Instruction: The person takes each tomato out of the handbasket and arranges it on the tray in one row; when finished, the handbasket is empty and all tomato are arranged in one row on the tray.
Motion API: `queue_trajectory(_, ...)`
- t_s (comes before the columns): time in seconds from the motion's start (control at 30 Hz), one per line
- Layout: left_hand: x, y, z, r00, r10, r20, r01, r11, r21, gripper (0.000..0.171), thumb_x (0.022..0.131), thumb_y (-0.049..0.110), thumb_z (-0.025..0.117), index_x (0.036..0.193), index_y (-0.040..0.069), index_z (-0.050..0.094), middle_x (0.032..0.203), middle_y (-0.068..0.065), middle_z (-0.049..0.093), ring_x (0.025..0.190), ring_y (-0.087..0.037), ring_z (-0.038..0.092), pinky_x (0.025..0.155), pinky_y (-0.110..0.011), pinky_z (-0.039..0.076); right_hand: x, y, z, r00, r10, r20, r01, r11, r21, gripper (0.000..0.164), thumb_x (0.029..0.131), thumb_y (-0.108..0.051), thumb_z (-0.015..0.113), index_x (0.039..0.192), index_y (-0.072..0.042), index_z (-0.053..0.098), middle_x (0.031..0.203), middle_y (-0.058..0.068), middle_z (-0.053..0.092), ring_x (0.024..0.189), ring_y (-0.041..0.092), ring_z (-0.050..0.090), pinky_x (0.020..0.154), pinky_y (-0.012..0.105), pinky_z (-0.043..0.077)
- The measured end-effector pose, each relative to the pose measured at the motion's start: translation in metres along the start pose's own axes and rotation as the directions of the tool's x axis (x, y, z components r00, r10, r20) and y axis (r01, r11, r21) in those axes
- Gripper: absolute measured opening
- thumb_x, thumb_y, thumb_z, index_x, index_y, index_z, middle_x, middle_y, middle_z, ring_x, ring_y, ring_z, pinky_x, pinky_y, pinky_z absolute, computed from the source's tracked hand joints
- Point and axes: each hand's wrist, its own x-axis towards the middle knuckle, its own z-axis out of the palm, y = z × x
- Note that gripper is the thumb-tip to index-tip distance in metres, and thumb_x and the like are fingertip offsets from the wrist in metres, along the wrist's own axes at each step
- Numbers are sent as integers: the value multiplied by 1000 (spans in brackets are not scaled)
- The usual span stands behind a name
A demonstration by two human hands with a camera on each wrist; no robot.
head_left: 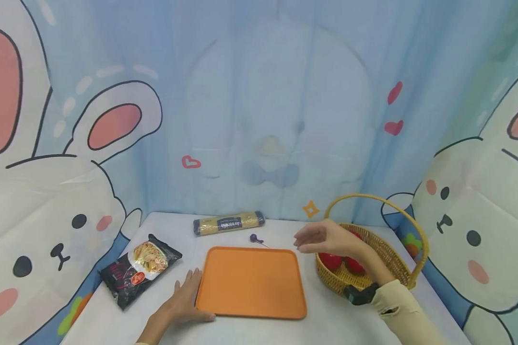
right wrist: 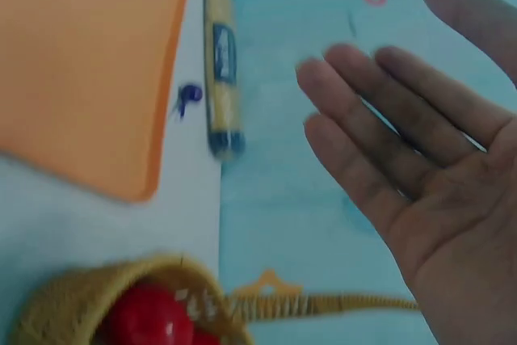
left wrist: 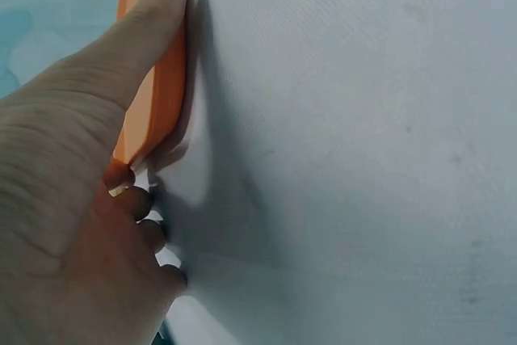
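Note:
An orange tray lies flat on the white table. My left hand rests at its left front corner, fingers along the left side and thumb against the front edge; the left wrist view shows that thumb on the tray's rim. Raised above the table between tray and basket, my right hand holds nothing, its fingers loosely extended and the palm showing in the right wrist view. Below it stands a yellow wicker basket with red round fruit inside, partly hidden by the forearm.
A purple-headed lollipop lies just behind the tray. Farther back is a long pack of spaghetti. To the left lies a black noodle packet. The basket's tall handle arches up at the right. A bunny-print curtain closes off the back.

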Motion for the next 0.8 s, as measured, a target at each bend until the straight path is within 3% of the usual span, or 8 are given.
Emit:
queue_trajectory(0.1,-3,-2,-2,1000,13,-22,-13,1000,-16,141,68,61,98,165,-11,25,170,-40,21,159,-61,9,122,-84,-4,-11,21,-19,997,59,49,-64,993,101,38,99,-13,79,131,7,70,121,20,78,111,22,78,96,28,64)
queue_trajectory(0.23,-7,0,-7,1000,23,-21,-23,1000,-16,138,69,52,99,165,-11,24,170,-41,19,158,-63,9,121,-84,-4,-31,53,-40,990,129,54,-137,973,185,43,100,-9,77,134,13,65,127,29,74,113,23,77,96,29,64)
queue_trajectory(0.33,-8,1,-8,1000,26,-17,-26,1000,-13,137,69,50,100,165,-10,24,170,-40,19,158,-62,10,122,-84,-3,-48,76,-56,981,194,14,-192,959,207,45,102,-10,74,138,14,62,130,29,72,114,18,76,97,27,63)
queue_trajectory(0.43,-7,3,-7,1000,9,-2,-9,1000,-15,135,69,49,101,166,-9,26,171,-38,20,159,-60,11,124,-82,-1,-64,96,-69,958,278,-75,-261,947,187,49,104,-15,72,142,13,60,134,26,72,114,12,75,97,27,62)
queue_trajectory(0.5,-6,4,-6,1000,-3,8,3,1000,-12,134,70,47,101,166,-8,26,172,-37,20,160,-58,10,125,-80,-1,-72,107,-75,927,337,-164,-316,938,143,53,104,-21,74,144,10,60,136,24,71,118,15,73,100,33,62)
queue_trajectory(0.57,-6,6,-6,1000,-4,12,4,1000,-11,132,71,45,100,167,-7,26,172,-36,21,160,-58,11,126,-79,0,-78,117,-79,884,399,-243,-384,917,106,60,103,-29,75,146,9,59,142,26,68,127,26,69,106,45,60)
queue_trajectory(0.7,-7,8,-6,1000,4,4,-4,1000,-5,131,71,44,101,166,-7,27,172,-35,22,161,-57,11,126,-78,1,-83,137,-78,776,520,-357,-524,847,95,79,101,-44,77,153,9,52,153,32,56,143,51,49,115,68,47)
queue_trajectory(0.8,-7,8,-6,1000,15,2,-15,1000,-13,130,71,43,101,167,-6,27,172,-34,22,161,-57,11,126,-78,0,-84,148,-74,694,585,-421,-588,797,137,87,98,-49,78,155,10,48,156,35,51,147,55,40,119,71,41)
